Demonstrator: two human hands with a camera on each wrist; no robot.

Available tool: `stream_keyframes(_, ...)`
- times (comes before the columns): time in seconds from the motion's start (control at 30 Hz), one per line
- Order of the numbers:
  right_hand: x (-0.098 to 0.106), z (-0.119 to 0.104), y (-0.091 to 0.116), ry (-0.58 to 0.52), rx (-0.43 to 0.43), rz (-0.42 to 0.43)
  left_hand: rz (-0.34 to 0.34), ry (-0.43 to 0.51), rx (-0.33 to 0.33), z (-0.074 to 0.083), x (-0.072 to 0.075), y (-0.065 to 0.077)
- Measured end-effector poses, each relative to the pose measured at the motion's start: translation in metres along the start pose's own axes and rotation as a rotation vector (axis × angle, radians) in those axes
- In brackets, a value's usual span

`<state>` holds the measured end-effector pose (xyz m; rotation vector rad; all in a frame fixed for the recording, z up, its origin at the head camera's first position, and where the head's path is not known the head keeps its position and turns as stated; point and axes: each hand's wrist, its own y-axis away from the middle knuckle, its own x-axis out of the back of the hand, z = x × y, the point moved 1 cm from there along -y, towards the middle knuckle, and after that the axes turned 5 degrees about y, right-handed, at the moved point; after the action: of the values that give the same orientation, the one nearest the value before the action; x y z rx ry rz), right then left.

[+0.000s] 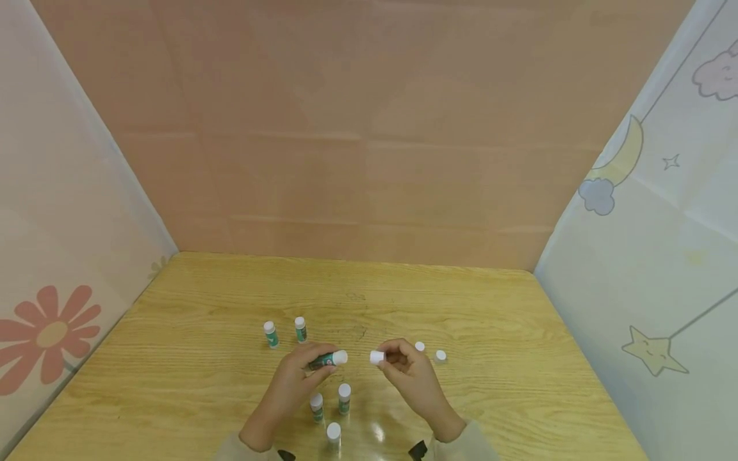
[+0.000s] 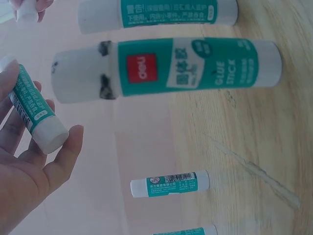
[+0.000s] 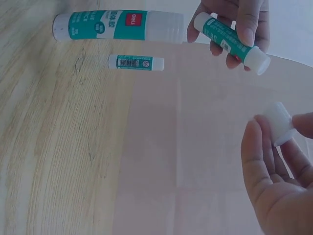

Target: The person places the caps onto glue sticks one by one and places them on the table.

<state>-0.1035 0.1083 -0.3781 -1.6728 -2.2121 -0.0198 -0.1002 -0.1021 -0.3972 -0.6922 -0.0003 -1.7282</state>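
Note:
My left hand (image 1: pixel 293 379) grips a green-labelled glue stick (image 1: pixel 324 361), tilted, its white end toward the right hand. Between thumb and fingertips, my right hand (image 1: pixel 414 376) pinches a white cap (image 1: pixel 377 357), held a short gap from that end. The right wrist view shows the cap apart from the held stick. Close in front of the hands stand more glue sticks: one on the left (image 1: pixel 317 408), one on the right (image 1: pixel 344 399) and one nearest me (image 1: pixel 334 433). In the left wrist view, a large upright glue stick (image 2: pixel 188 66) shows its label.
Behind my left hand, two glue sticks stand on the wooden table (image 1: pixel 490 314), one left (image 1: pixel 271 335) and one right (image 1: pixel 301 330). Beyond the right hand lie two small white caps, a nearer one (image 1: pixel 441 356) and another (image 1: pixel 419 346). Printed sheets wall the sides.

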Motion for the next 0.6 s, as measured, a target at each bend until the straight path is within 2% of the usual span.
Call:
stream_keyframes(0.13,-0.0008,0.0002,0.0000,-0.056,0.047,-0.032,0.000,-0.010,-0.014,0.0012,-0.0011,-0.0009)
stream_keyframes(0.33,-0.0012,0.0009,-0.0001,-0.077,0.124,-0.057,-0.004,0.020,-0.050,0.0043,-0.0029,-0.0020)
stream_keyframes(0.6,-0.0036,-0.0005,0.0014,-0.121,0.090,-0.080,-0.034,0.040,-0.066,0.0078,-0.0065,-0.0035)
